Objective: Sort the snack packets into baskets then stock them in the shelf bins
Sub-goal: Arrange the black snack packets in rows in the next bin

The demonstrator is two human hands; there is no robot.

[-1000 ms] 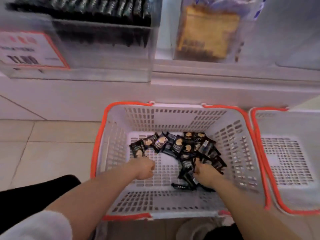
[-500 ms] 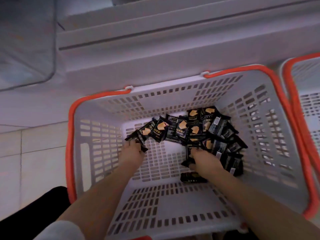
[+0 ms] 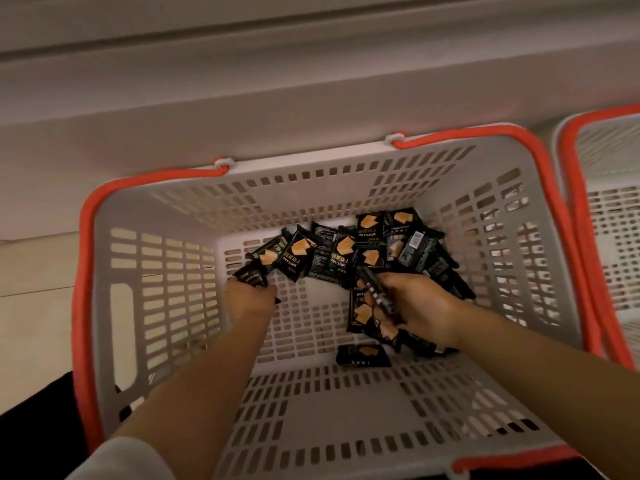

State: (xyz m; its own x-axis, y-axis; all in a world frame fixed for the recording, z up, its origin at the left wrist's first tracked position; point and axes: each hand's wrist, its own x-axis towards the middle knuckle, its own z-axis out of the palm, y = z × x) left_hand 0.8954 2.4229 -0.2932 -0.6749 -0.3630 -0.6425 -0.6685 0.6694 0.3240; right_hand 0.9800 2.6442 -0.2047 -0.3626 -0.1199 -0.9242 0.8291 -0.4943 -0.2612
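Packets [image 3: 346, 252], glossy black, in slotted basket [image 3: 173, 268]

Black snack packets [image 3: 349, 252] in the white basket [image 3: 119, 327]. The word "DRYCARE" is printed in pale capitals on several packets: one at about the middle of the heap [image 3: 341, 258], one further back [image 3: 370, 226], and one under the left hand [image 3: 247, 296]. Smaller print is illegible.

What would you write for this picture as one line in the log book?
left hand: grips black snack packet | right hand: grips packets from pile | where: inside white basket, orange rim | second basket: at right
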